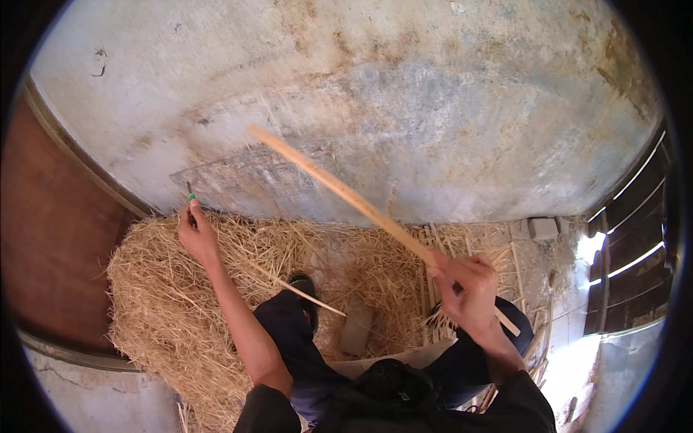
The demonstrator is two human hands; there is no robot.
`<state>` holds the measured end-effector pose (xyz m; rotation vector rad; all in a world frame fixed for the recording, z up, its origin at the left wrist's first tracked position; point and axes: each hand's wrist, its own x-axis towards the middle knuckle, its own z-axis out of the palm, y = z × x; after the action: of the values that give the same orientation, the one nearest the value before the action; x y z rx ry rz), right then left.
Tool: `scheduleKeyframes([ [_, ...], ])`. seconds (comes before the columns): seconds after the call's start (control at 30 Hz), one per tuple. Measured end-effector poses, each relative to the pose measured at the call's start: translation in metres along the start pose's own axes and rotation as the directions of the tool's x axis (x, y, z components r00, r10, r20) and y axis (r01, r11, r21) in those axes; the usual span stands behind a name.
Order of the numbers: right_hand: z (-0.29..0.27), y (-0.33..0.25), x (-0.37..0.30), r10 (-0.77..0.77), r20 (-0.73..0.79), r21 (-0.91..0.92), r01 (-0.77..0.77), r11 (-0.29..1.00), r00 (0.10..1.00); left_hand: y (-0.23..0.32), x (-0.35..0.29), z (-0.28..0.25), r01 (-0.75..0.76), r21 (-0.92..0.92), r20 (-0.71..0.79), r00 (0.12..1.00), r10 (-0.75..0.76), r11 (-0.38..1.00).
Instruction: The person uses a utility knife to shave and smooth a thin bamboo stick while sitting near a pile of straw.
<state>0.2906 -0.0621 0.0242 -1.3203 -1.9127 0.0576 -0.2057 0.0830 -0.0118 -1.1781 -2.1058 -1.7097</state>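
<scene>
My right hand (469,290) is closed around a long, flat, pale bamboo strip (346,193). The strip slants up to the left across the view, and its short lower end sticks out below the fist. Farther left, over the straw, my left hand (198,232) grips a small tool (191,195) with a green collar and a thin dark tip pointing toward the wall. Its handle is mostly hidden in the fingers, so I cannot tell its exact kind. The two hands are well apart, and the tool does not touch the strip.
A big heap of straw (166,303) lies on the left. A stained plaster wall (433,108) rises ahead. Between my legs is a grey brick (357,330), with a thin pale stick (312,296) by my shoe. Bamboo strips (518,270) lie at right, near a block (543,229).
</scene>
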Motion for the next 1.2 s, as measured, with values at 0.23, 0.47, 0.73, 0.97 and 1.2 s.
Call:
scheduleKeyframes([
  [0.23, 0.011, 0.014, 0.01, 0.108, -0.042, 0.103, -0.103, 0.989, 0.993, 0.056, -0.08, 0.037, 0.415, -0.342, 0.594, 0.791, -0.148, 0.843],
  [0.47, 0.017, 0.007, 0.013, 0.135, 0.004, 0.254, -0.131, 0.958, 0.991, 0.134, -0.149, 0.033, 0.75, -0.495, 0.844, 0.534, 0.04, 0.438],
  [0.73, 0.035, 0.001, 0.006, 0.282, 0.159, 0.463, -0.323, 0.825, 0.946, 0.167, -0.177, 0.02, 0.729, -0.541, 0.841, 0.479, 0.252, 0.42],
  [0.97, 0.06, -0.011, 0.009, 0.181, 0.208, 0.585, -0.27, 0.764, 0.961, 0.178, -0.188, 0.017, 0.63, -0.539, 0.839, 0.459, 0.291, 0.56],
  [1.2, 0.06, -0.018, 0.014, 0.104, 0.271, 0.496, -0.232, 0.837, 0.957, 0.172, -0.194, 0.018, 0.64, -0.546, 0.836, 0.459, 0.301, 0.541],
])
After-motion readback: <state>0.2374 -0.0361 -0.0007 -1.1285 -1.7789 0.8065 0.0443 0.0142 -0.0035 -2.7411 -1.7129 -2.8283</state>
